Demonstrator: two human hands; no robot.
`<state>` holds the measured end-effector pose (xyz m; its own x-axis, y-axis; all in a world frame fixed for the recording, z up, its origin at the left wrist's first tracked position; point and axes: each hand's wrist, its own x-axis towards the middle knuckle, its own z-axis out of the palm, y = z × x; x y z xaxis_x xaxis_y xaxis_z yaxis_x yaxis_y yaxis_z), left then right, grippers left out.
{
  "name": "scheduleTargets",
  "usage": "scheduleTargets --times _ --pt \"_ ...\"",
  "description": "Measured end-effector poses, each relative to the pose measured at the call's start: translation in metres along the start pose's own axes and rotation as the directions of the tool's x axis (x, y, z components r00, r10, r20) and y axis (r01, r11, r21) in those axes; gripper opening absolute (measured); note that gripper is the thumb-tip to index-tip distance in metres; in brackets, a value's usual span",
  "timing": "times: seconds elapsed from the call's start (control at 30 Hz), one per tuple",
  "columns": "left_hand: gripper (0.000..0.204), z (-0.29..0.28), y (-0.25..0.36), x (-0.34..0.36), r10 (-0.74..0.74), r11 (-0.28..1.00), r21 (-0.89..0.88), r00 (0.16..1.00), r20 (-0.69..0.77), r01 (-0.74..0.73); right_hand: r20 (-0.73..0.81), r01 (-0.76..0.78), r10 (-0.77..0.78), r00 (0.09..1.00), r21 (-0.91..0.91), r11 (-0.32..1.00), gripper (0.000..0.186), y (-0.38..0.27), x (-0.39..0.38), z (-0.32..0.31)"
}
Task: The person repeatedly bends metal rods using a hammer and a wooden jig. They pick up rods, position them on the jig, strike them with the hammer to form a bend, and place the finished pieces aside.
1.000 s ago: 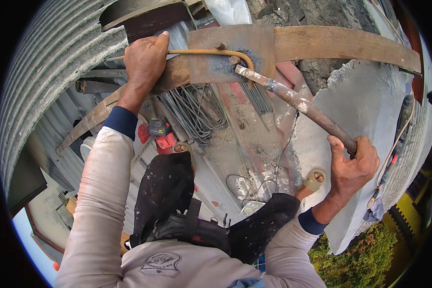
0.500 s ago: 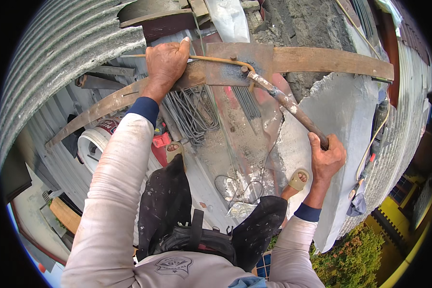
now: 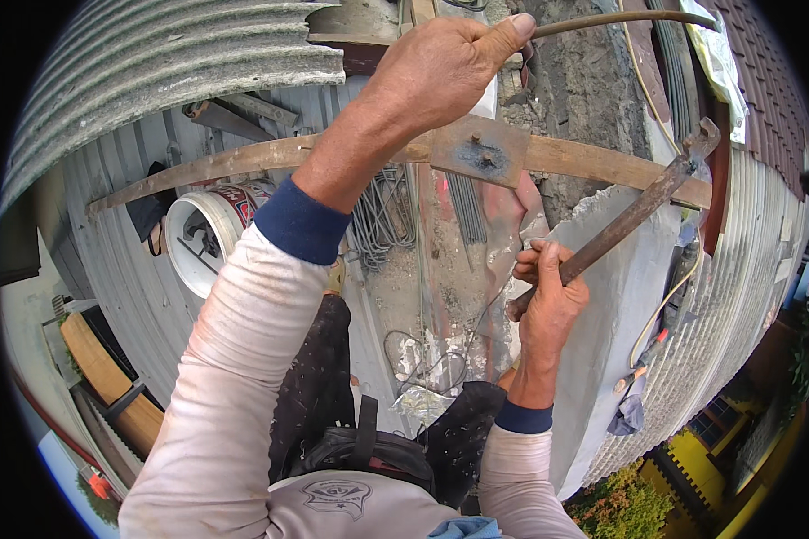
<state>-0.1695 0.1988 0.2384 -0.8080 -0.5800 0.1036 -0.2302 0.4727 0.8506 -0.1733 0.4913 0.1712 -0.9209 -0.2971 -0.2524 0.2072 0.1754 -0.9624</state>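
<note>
My left hand [image 3: 449,67] is closed around a thin steel rod [image 3: 620,16], which sticks out to the right past my thumb, above the plank. In my right hand [image 3: 551,292] is a rebar bending wrench [image 3: 634,211], a long rusty bar with a notched jaw at its upper end. The wrench slants up to the right, its jaw over the right end of a wooden plank [image 3: 584,162]. A steel plate [image 3: 508,142] with two short pegs lies across the plank. Rod and wrench are both apart from the pegs.
Beneath the plank lie a heap of bent steel rods [image 3: 386,211] and several straight rods [image 3: 466,211]. A white bucket [image 3: 229,216] stands at left. Corrugated roofing [image 3: 180,67] borders the upper left. A grey slab [image 3: 602,296] lies right, beside a cable [image 3: 679,296].
The rod has come off the pegs and now points right from my left hand, which moved up and right. My right hand drew the wrench off the plate and turned its jaw up to the right.
</note>
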Motion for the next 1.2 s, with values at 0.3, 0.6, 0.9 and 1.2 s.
scheduleTargets --times 0.3,0.6,0.9,1.2 --pt "0.059 0.102 -0.013 -0.076 -0.729 -0.255 -0.963 0.636 0.253 0.090 0.039 -0.052 0.067 0.997 -0.309 0.950 0.025 -0.007 -0.013 0.023" --pt "0.051 0.136 -0.090 -0.086 -0.791 -0.301 -0.951 0.577 0.206 -0.075 0.289 0.332 -0.193 0.938 -0.579 0.744 0.022 -0.011 0.072 0.024" --pt "0.034 0.105 -0.106 -0.098 -0.836 -0.159 -0.974 0.504 0.219 0.160 0.462 0.442 -0.181 0.869 -0.557 0.703 0.022 -0.019 0.130 0.049" --pt "0.033 -0.006 -0.224 -0.160 -0.435 0.859 -0.125 0.580 -0.689 0.496 0.530 0.395 -0.074 0.845 -0.524 0.755 0.019 -0.012 0.176 0.051"
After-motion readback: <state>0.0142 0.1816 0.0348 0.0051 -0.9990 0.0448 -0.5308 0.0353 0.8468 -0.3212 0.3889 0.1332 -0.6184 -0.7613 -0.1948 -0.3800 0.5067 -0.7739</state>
